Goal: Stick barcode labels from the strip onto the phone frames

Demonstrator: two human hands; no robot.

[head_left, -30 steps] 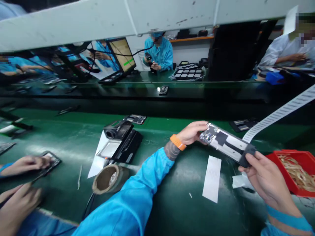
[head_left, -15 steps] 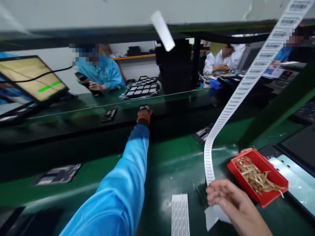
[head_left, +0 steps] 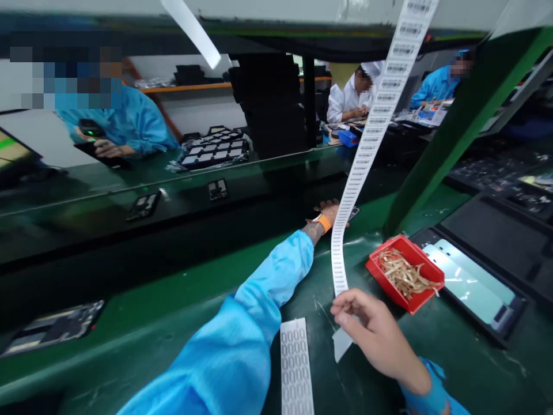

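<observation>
My right hand [head_left: 375, 331] pinches the lower end of a long white strip of barcode labels [head_left: 367, 144], which hangs down from above. A pale loose end of paper [head_left: 343, 344] pokes out under these fingers. Far forward, my left hand [head_left: 329, 211], with an orange band at the wrist, rests at a phone body [head_left: 355, 214]. The label strip hides most of its fingers, so its grip cannot be made out. On the green bench between my arms lies a white sheet of small printed labels [head_left: 296, 363].
Right of my right hand sits a red bin [head_left: 432, 276] of paper scraps, beside a tray with pale phone panels [head_left: 473, 285]. Opened phone bodies [head_left: 217, 189] lie on the dark belt and front left. A green post [head_left: 432, 155] slants at right. Co-workers sit beyond.
My left hand has left the phone body on the belt and swung right to another one nearer the strip. My right hand keeps the strip. The view has turned right.
</observation>
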